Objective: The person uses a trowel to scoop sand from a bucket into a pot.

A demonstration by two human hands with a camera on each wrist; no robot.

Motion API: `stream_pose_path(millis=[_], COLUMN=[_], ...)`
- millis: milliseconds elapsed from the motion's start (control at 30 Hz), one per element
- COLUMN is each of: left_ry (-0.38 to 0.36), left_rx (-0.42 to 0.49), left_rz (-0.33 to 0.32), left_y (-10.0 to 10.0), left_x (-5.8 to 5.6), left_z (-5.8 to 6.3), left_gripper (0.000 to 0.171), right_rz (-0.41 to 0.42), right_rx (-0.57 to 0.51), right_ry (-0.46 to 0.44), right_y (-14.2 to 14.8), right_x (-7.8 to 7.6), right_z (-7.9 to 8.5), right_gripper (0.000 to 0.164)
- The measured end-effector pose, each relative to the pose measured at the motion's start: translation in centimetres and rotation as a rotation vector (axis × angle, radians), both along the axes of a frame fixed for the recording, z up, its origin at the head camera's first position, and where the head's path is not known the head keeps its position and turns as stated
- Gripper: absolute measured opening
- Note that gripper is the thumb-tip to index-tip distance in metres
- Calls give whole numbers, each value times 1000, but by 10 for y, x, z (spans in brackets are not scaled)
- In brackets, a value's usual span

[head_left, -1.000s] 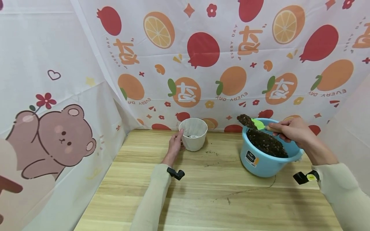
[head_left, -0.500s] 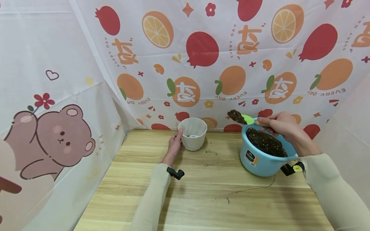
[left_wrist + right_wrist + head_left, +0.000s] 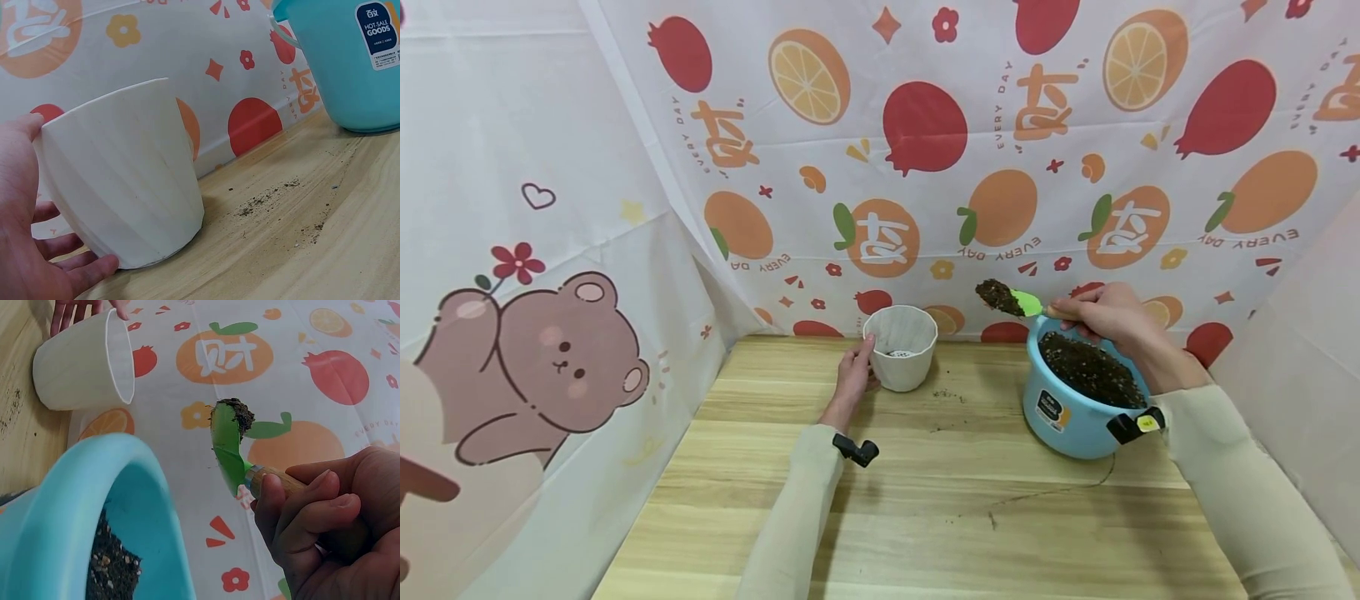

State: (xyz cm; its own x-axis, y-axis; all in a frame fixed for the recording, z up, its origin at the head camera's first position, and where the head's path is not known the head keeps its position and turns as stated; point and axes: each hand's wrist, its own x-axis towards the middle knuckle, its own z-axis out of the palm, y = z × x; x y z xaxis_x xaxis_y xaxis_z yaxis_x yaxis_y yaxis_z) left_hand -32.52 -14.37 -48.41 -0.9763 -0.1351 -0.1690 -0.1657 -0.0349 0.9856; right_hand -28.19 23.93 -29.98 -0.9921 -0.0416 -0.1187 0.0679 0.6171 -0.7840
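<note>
Green trowel (image 3: pixel 1027 303), pointing left, long axis crosswise

In the head view we lose most of the handle (image 3: pixel 279 481) of the green trowel (image 3: pixel 1027 302) behind the right hand (image 3: pixel 1112 315), and cannot make out the speckled patch (image 3: pixel 900 354) inside the white pot (image 3: pixel 904 373). The left wrist view (facing the pot's outer wall) hides its interior, cuts the blue bucket (image 3: pixel 340 75) at top and right, and leaves the smallest print on its label (image 3: pixel 379 34) unreadable. The right wrist view crops the left hand (image 3: pixel 853 375).
</note>
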Motion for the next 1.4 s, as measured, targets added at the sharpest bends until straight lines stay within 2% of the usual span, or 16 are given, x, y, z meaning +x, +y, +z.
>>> stream_pose_path(millis=[200,433,900,1400], left_ry=[-3,-5,-29,-23], left_rx=[5,-5,18,16], left_rz=[6,14,-8,4], left_y=[0,2,1,1], left_x=[0,0,-1,-3], left_z=[1,0,1,0], left_gripper=[77,78,80,79], right_rz=[25,21,77,81], right_rx=[-27,-52,-69,-56], right_ry=[4,-8,19,15], right_y=[-12,-30,-54,-73], right_x=[-3,-7,-17,-27], right_z=[3,5,2,-5], right_gripper=[49,44,40,38])
